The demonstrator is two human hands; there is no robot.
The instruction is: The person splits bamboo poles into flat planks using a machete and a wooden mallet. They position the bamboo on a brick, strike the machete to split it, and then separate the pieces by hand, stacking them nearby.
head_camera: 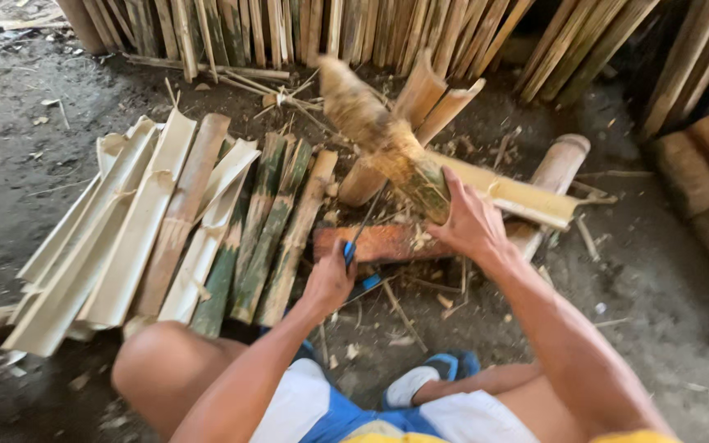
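The right hand point(471, 223) grips a thick, mottled bamboo section point(383, 143) that slants up and away over a flat reddish wooden block point(383, 243) on the dirt floor point(34, 172). Just left of it, the left hand point(330, 280) closes on a blue-handled knife point(354, 246) whose blade runs up to the section. Left of both hands, split bamboo slats point(157, 226) lie side by side; behind, more bamboo strips point(305, 29) lean upright.

Our left hand point(328, 280) sits clenched at the frame's centre, forearm rising from the lower left; our right hand point(471, 220), centre-right, curls its fingers in a grip.
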